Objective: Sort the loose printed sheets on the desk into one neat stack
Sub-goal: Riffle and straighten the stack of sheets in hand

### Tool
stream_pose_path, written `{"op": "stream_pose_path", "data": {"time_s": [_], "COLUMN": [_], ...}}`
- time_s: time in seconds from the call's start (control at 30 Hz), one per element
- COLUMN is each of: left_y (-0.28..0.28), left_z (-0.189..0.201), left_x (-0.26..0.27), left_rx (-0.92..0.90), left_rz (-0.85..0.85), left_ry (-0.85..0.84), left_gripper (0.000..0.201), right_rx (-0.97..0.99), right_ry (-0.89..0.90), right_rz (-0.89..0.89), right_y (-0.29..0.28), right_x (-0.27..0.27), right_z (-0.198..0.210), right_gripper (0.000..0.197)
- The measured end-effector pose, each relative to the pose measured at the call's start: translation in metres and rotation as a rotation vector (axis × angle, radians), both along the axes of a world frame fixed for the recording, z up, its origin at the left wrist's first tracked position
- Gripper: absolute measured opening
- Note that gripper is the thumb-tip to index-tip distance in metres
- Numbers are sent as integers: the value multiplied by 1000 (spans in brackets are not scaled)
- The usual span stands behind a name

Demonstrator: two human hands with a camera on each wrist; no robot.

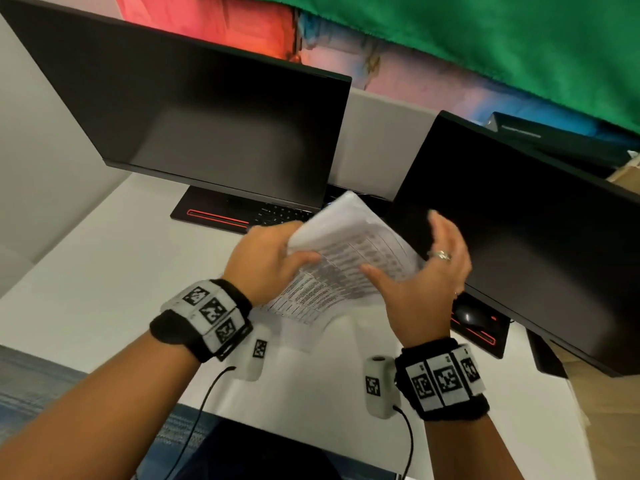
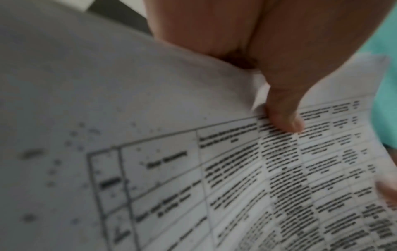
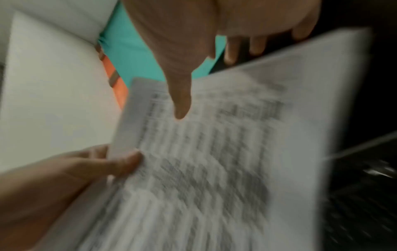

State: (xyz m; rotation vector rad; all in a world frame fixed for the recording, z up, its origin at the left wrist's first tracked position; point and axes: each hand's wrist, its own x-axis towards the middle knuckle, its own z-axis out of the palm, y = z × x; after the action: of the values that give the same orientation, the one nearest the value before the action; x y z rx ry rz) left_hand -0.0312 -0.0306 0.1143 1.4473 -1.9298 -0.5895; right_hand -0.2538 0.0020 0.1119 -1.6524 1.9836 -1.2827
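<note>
Left hand (image 1: 266, 261) grips left edge of white printed sheets with black table grid (image 1: 349, 258), thumb on top, fingers curled under. Bundle up in air above white desk (image 1: 104, 271), tilted. Right hand (image 1: 424, 282) at right edge: thumb lies across print, fingers spread loose behind paper; silver ring (image 1: 441, 254) on 1 finger. Whether it pinches, can't tell. Wrist views blurred. Beyond sheets: black keyboard with red stripe (image 1: 221, 216), 2 dark monitors (image 1: 207, 126) behind. Black mouse (image 1: 467, 315) sits right, on black mat.
</note>
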Motion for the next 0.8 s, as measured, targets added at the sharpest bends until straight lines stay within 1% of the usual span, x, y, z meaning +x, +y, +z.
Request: {"op": "stream_pose_path", "data": {"time_s": [0.03,0.07,0.1,0.13,0.17,0.2,0.23,0.27,0.3,0.37,0.4,0.43,0.47,0.5,0.57,0.63,0.67,0.7,0.73,0.8], "left_y": [0,1,1,1,1,2,2,3,5,12,15,20,24,28,33,31,29,27,25,25], "left_z": [0,-2,-3,-5,-6,-7,-9,-10,-12,-19,-27,-34,-44,-55,-72,-77,-75,-71,-65,-60], "left_x": [8,16,22,25,26,23,17,10,3,-8,-10,-11,-8,-5,1,6,8,9,10,13], "left_rx": [52,111,167,215,242,238,213,175,132,30,-9,-19,6,62,203,254,248,223,192,143], "left_rz": [39,62,62,49,46,64,97,140,189,277,310,331,335,316,250,228,230,234,241,249], "left_ry": [135,261,372,461,512,527,526,530,547,555,543,539,539,542,567,532,510,502,509,530], "left_gripper": [22,22,23,25,30,34,35,33,32,28,26,25,28,34,43,44,40,36,32,32], "right_rx": [32,69,89,110,151,181,192,171,105,-97,-137,-114,-32,76,175,205,188,161,154,147], "right_ry": [-57,-194,-400,-635,-814,-891,-878,-837,-817,-731,-657,-595,-556,-585,-727,-724,-684,-637,-583,-568], "right_rz": [-81,-105,-61,12,85,127,143,146,145,154,164,177,173,154,121,122,124,131,143,154], "right_y": [1,3,1,0,-2,-4,-7,-8,-9,-4,0,8,16,24,33,31,28,24,20,19], "right_x": [-3,-6,-7,-7,-7,-5,-3,-1,1,4,6,9,12,17,22,23,23,21,17,14], "right_z": [-6,-13,-22,-29,-34,-34,-32,-30,-25,-22,-24,-31,-39,-43,-51,-50,-49,-51,-52,-49], "right_gripper": [113,121,120,110,92,70,50,37,32,34,35,30,28,36,36,47,45,41,43,51]}}
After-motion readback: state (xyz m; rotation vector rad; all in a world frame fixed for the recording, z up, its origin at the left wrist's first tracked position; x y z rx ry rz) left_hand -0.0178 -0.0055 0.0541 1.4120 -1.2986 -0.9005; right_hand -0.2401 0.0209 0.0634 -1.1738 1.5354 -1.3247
